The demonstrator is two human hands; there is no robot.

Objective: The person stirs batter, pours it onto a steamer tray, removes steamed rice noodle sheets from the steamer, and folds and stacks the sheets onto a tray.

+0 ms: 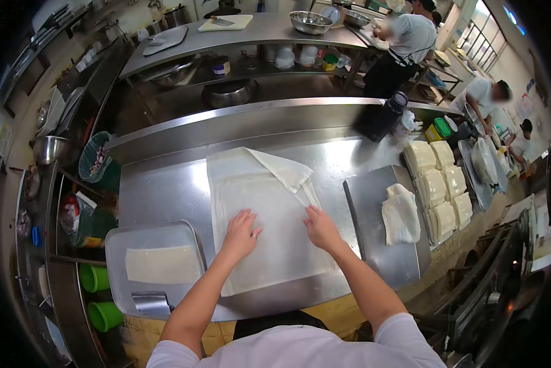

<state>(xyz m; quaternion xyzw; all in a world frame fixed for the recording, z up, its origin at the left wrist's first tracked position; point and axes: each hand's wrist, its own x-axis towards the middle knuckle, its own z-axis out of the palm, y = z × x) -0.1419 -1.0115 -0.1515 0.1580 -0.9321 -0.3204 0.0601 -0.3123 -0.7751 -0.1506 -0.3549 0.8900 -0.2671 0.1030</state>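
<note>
A large, thin, whitish sheet (269,227) lies on the steel table in front of me, its far right corner folded back over itself. I cannot make out what it is made of. My left hand (241,234) rests on the sheet's left half, fingers spread and holding nothing. At the sheet's right edge, just below the folded corner, my right hand (321,228) has its fingers bent together on the edge. To my left, a tray (114,260) holds a pale rectangular sheet (164,265) and a flat metal scraper-like piece (151,303).
On the right are a metal slab (379,239) with a folded white cloth (401,216), and several stacked pale square packs (435,187). A dark bottle (389,116) stands by the raised back ledge (244,130). Co-workers (407,43) work beyond. Green buckets (105,316) sit lower left.
</note>
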